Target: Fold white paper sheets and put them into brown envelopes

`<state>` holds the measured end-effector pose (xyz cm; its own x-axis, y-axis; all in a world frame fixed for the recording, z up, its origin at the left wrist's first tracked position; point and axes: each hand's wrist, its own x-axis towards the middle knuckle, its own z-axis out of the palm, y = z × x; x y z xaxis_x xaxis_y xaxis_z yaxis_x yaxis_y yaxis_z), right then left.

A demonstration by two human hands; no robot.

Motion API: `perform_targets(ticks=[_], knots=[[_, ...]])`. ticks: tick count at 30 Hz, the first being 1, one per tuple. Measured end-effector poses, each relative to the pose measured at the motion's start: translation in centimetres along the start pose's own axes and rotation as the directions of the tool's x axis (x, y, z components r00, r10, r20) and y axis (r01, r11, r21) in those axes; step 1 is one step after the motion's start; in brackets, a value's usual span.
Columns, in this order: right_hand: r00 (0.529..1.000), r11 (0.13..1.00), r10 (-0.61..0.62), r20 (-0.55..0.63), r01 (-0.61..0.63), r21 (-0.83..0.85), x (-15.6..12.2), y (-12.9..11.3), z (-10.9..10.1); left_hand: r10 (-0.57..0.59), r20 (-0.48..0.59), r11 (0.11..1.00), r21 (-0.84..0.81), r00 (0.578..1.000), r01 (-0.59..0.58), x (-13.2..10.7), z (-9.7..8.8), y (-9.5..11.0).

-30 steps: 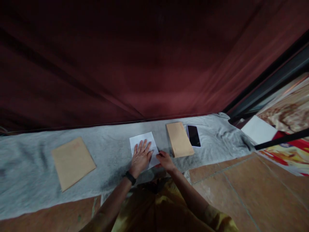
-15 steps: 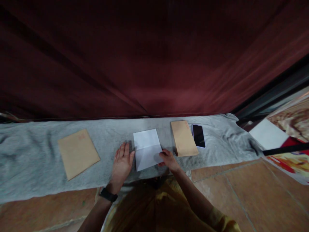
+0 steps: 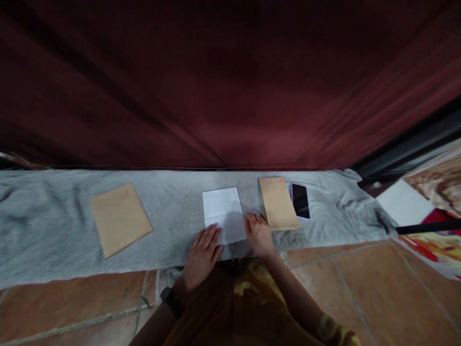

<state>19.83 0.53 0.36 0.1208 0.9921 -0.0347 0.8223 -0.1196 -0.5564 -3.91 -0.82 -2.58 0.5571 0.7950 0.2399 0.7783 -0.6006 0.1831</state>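
A white sheet of paper (image 3: 224, 213) lies on a grey cloth (image 3: 50, 226) straight in front of me. My left hand (image 3: 201, 255) lies flat with fingers stretched out, its fingertips at the sheet's near left corner. My right hand (image 3: 258, 233) rests with fingers extended at the sheet's near right edge, close to a brown envelope (image 3: 278, 203). Neither hand holds anything. A second brown envelope (image 3: 120, 217) lies far to the left on the cloth.
A dark phone (image 3: 300, 200) lies beside the right envelope. A dark red curtain (image 3: 230, 86) hangs behind the cloth. Terracotta floor tiles (image 3: 378, 283) spread in front. A white sheet (image 3: 403, 203) and colourful printed material (image 3: 439, 240) lie at the right, behind a black bar (image 3: 428, 226).
My left hand left the top of the paper, swung out left, and came back to its near left corner. My right hand let go of the near edge and opened flat. The sheet now lies flat.
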Motion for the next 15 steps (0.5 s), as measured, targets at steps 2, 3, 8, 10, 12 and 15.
perform_targets(ticks=[2, 3, 8, 10, 12, 15], knots=[[0.97, 0.97, -0.24, 0.039, 0.242, -0.036, 1.2, -1.4, 0.5, 0.0, -0.002, 1.0, 0.001, 1.0, 0.0, 0.0, 0.3, 0.1], [0.929, 0.931, -0.363, 0.069, 0.365, -0.022, 1.9, -2.2, 1.0, 0.001, -0.006, 1.0, 0.002, 1.0, -0.001, -0.1, 0.4, 0.1], [0.729, 0.738, -0.651, 0.212, 0.673, -0.044, 6.0, -4.9, 4.4, 0.018, -0.027, 1.0, 0.017, 0.999, -0.017, -0.3, 0.9, 0.1], [0.715, 0.72, -0.66, 0.232, 0.69, -0.079, 7.5, -5.2, 5.3, 0.016, -0.023, 1.0, 0.021, 1.0, -0.016, -0.3, 0.7, 0.1], [0.709, 0.71, -0.66, 0.248, 0.697, -0.103, 8.8, -5.1, 5.7, 0.011, -0.02, 1.0, 0.021, 1.0, -0.011, -0.3, 0.5, 0.2], [0.726, 0.723, -0.635, 0.264, 0.679, -0.129, 10.6, -4.9, 5.7, 0.012, -0.017, 1.0, 0.01, 1.0, -0.012, -0.2, 0.3, 0.3]])
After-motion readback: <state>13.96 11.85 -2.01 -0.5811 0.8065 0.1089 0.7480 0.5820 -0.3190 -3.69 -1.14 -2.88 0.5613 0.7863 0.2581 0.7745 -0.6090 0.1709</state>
